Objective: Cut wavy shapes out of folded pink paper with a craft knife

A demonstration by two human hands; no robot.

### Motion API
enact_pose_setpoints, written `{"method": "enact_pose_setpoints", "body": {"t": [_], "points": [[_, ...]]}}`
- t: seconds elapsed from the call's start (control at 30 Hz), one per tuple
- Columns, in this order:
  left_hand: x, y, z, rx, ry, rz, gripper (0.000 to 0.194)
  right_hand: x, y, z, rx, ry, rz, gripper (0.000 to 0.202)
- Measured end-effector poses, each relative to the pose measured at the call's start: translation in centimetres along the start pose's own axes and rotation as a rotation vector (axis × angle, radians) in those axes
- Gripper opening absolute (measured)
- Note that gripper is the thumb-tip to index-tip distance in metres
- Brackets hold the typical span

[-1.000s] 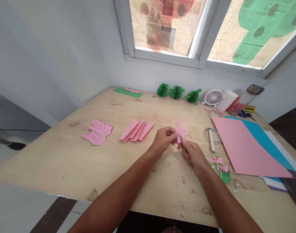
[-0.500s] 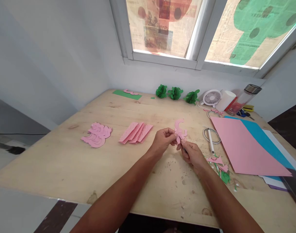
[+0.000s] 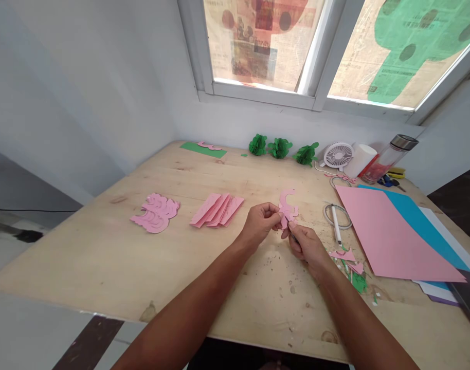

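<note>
My left hand pinches a pink paper cutout just above the table, fingers closed on its left side. The paper has a curved strip curling up at its far end. My right hand is closed around small scissors; mostly hidden by the fingers, they show a dark part and a thin tip against the paper. Left of my hands lie folded pink paper strips, and farther left a pile of scalloped pink cutouts.
Green paper ornaments stand along the wall near a small fan and a bottle. To the right are a white pen-like tool, paper scraps and stacked coloured sheets. A green strip lies at the back left.
The view has shifted very slightly. Both hands keep the same hold on the paper and scissors, with hardly any visible movement.
</note>
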State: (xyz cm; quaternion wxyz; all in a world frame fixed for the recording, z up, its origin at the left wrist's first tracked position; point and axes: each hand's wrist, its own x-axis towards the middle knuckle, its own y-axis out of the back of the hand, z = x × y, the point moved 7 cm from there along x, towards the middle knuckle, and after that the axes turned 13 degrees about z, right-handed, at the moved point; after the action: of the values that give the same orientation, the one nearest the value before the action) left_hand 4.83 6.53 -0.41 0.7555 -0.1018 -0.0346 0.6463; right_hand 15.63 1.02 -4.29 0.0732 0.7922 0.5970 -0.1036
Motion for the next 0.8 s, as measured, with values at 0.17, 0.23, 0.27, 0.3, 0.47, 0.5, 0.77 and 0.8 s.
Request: {"method": "enact_pose_setpoints", "body": {"t": [0.17,0.23,0.27,0.3,0.47,0.5,0.77,0.8], "points": [[-0.01,-0.03,0.05,-0.002,0.003,-0.011,0.015,-0.08,0.05,-0.20,-0.006,0.012,0.014,0.040],[-0.03,-0.03,0.08,-0.006,0.005,-0.009,0.014,-0.10,0.08,-0.26,-0.001,0.017,0.017,0.039],[-0.04,-0.02,0.10,-0.005,0.005,-0.006,0.015,-0.11,0.09,-0.27,0.000,0.016,0.018,0.039],[-0.06,-0.02,0.13,-0.005,0.004,-0.004,0.015,-0.12,0.11,-0.27,0.001,0.014,0.021,0.039],[-0.07,-0.08,0.13,-0.017,0.002,-0.004,0.016,-0.18,0.18,-0.34,-0.008,0.013,0.031,0.040],[-0.05,-0.10,0.08,-0.022,0.005,-0.005,0.016,-0.19,0.18,-0.35,-0.010,0.014,0.033,0.040],[0.06,-0.05,-0.21,-0.032,0.020,0.003,0.015,-0.01,0.08,-0.11,0.019,0.018,0.031,0.040],[0.06,-0.03,-0.25,-0.035,0.022,0.006,0.014,0.00,0.04,-0.06,0.028,0.014,0.024,0.040]]}}
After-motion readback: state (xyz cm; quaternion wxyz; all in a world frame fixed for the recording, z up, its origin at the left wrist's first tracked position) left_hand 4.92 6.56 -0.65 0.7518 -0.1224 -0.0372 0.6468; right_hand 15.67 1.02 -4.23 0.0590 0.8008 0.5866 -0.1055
